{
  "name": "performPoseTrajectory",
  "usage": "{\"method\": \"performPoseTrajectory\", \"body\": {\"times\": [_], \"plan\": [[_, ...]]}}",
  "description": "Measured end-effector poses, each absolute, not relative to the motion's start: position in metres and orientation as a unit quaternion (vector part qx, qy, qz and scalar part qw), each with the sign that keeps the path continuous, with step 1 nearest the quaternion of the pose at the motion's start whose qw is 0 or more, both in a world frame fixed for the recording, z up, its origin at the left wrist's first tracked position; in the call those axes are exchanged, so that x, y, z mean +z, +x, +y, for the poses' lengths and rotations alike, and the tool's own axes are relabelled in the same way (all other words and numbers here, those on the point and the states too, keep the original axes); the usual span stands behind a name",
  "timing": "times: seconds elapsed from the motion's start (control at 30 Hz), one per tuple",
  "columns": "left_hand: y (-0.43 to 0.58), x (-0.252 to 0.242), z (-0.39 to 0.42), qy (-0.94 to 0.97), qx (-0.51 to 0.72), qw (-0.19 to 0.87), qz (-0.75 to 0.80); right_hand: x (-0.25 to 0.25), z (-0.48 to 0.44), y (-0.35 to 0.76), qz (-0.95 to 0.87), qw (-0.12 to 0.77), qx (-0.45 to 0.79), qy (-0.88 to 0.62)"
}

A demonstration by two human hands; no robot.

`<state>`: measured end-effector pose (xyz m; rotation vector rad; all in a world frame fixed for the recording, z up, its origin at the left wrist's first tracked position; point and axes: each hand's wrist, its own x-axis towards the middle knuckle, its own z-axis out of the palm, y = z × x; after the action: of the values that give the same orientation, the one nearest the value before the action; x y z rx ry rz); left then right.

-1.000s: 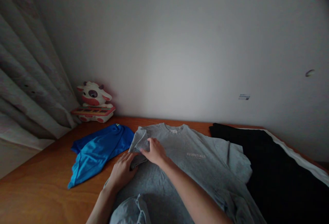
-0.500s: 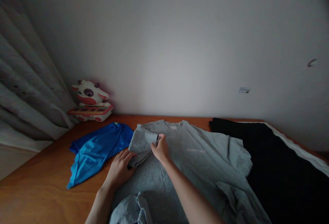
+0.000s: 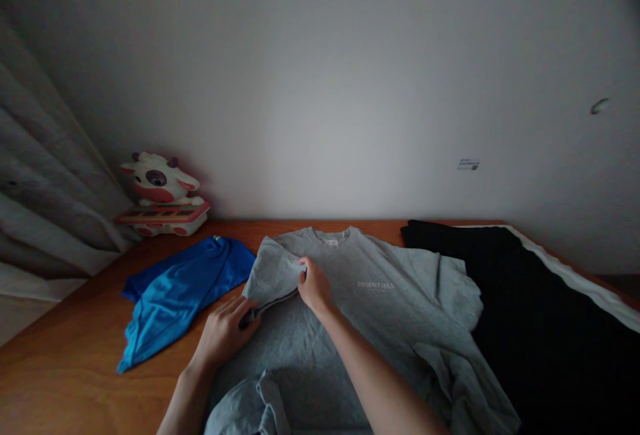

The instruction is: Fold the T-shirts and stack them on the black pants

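A grey T-shirt with pale lettering on its chest lies spread out, its collar toward the wall. Its left-side sleeve is folded inward over the front, and the sleeve's hem runs as a dark-edged line between my hands. My right hand pinches one end of that hem near the chest. At the hem's other end, my left hand is closed on the sleeve's lower corner, its fingertips partly hidden by the cloth. Bunched grey cloth sits in front, near the bottom edge.
A shiny blue garment lies to the left on the wooden surface. Black cloth with a white strip spreads along the right. A toy cow with a keyboard stands at the back left beside a curtain. A wall rises behind.
The sleeve's hem is now drawn straighter between my hands, with its opening flatter. My right hand has its fingers higher on the hem. The whole view has shifted slightly.
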<state>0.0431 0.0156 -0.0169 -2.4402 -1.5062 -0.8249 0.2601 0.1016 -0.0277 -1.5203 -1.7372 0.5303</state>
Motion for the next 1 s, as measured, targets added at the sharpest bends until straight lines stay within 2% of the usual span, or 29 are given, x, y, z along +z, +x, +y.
{"method": "performPoseTrajectory", "body": {"times": [0.2,0.37,0.53,0.7,0.9,1.0], "plan": [[0.048,-0.009,0.008,-0.828,-0.263,0.042,-0.494,-0.027,0.092,0.265,-0.685,0.404,0.174,-0.581],[0.047,-0.009,0.012,-0.817,-0.269,0.017,-0.51,-0.029,0.083,0.271,-0.69,0.391,0.152,-0.59],[0.047,-0.015,0.02,-0.798,-0.297,0.059,-0.522,-0.027,0.08,0.274,-0.693,0.332,0.17,-0.617],[0.043,-0.023,0.023,-0.821,-0.255,0.073,-0.506,-0.018,0.067,0.285,-0.71,0.297,0.129,-0.625],[0.035,-0.033,0.026,-0.847,-0.181,0.063,-0.495,-0.013,0.03,0.289,-0.828,0.275,0.116,-0.475],[0.032,-0.036,0.027,-0.858,-0.136,0.047,-0.494,-0.019,0.022,0.288,-0.841,0.26,0.125,-0.458]]}}
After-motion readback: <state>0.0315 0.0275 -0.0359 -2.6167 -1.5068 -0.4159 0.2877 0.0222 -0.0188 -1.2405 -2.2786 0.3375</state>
